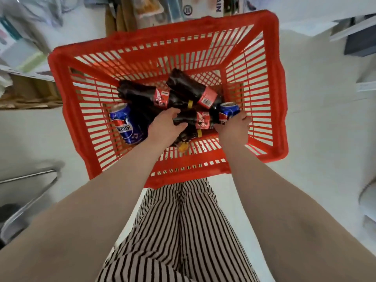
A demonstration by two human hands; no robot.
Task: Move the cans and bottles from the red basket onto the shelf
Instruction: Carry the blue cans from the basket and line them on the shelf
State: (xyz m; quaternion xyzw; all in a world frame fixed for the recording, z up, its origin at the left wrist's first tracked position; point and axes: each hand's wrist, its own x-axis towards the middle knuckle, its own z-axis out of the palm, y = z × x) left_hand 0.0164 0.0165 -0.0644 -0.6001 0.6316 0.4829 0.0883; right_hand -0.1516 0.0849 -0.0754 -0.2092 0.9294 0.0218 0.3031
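- left hand (165, 127) is closing its grip around a cola bottle (195, 121) lying sideways in the red basket (67, 110), cap pointing toward the person.
- right hand (234, 129) is holding a blue can (228, 112), top tilting away.
- other bottles (146, 94) are lying crosswise beside; second blue can (127, 124) is lying left.

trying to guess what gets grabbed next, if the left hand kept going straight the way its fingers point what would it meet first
The left hand already touches a cola bottle lying in the red basket; that comes first, though depth is unclear.
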